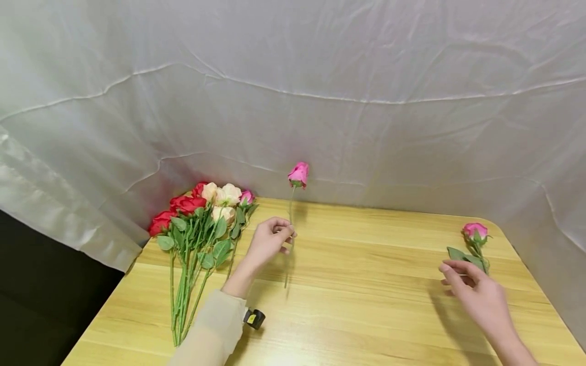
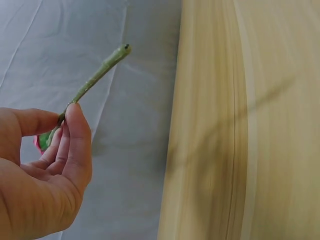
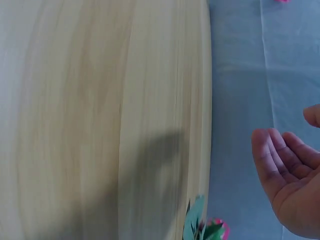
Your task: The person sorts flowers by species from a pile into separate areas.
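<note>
A pink artificial rose (image 1: pixel 298 175) stands nearly upright above the table, its bloom at the top. My left hand (image 1: pixel 273 239) pinches its thin stem between thumb and fingers. In the left wrist view the stem's cut end (image 2: pixel 125 49) points up and right, and the bloom is mostly hidden behind the hand. My right hand (image 1: pixel 480 295) hovers over the right side of the table, fingers slightly bent and holding nothing. Just beyond it lies another pink rose (image 1: pixel 476 233) with green leaves; the hand covers part of that stem in the head view.
A bunch of red roses (image 1: pixel 187 204), cream roses (image 1: pixel 228 194) and a pink rosebud (image 1: pixel 246 197) lies at the table's left, stems toward me. The wooden table (image 1: pixel 366 295) ends at a pale hanging cloth (image 1: pixel 366 127) behind and at the sides.
</note>
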A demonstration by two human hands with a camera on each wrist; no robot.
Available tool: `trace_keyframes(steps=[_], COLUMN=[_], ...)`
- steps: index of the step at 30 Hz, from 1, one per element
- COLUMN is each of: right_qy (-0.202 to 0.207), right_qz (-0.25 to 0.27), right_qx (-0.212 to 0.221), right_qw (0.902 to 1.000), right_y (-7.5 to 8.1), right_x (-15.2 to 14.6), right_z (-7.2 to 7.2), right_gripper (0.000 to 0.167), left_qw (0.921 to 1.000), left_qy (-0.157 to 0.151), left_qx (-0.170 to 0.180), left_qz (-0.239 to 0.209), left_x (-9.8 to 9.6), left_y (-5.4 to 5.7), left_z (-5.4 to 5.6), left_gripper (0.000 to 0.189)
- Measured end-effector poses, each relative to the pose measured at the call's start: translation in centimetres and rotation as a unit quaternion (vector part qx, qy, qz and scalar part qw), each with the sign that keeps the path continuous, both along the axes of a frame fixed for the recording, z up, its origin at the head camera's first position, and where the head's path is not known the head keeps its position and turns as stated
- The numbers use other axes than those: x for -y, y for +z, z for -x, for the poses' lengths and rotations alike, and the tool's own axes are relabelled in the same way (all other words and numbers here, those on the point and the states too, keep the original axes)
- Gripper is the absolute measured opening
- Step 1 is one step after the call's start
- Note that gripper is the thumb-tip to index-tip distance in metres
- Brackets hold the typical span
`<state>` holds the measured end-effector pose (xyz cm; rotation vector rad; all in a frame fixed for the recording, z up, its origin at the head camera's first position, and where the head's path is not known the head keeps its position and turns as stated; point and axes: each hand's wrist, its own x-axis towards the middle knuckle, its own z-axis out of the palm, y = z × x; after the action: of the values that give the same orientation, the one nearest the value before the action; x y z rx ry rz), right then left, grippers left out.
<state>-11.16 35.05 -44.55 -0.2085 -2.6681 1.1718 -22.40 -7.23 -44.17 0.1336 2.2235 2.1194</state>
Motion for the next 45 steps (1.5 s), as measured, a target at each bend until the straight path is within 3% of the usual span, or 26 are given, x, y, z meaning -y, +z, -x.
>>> trace_keyframes(steps=[9,21,28,45], right_qy=[0.067,0.099,0.125,0.146], right_qz=[0.063,0.165,0.220,0.270], right_qx=[-0.018,-0.006,0.003,0.062], right_qw=[0.9956,0.9812,0.9675,0.9498], right_y=[-0.5,-0.7,-1.0,-1.8], right_x=[3.6,8.1,10.9,15.9], right_z=[0.3,1.2,1.8,2.6], right_gripper=[0.042,0.044,0.041,0.039], left_qw=[0.9990,0.9962,0.9945,0.9940], left_qy=[-0.026,-0.062,-0.079,-0.094], left_qx=[-0.013,-0.014,-0.013,-0.010], left_qz=[-0.033,-0.059,-0.068,-0.056], left_x=[-1.7,-3.8,-5.0,-7.1], left_y=[-0.4,-0.9,-1.2,-2.0], left_z=[-0.2,-0.6,-1.0,-1.7], left_gripper=[0.018,0.014,0.013,0.014])
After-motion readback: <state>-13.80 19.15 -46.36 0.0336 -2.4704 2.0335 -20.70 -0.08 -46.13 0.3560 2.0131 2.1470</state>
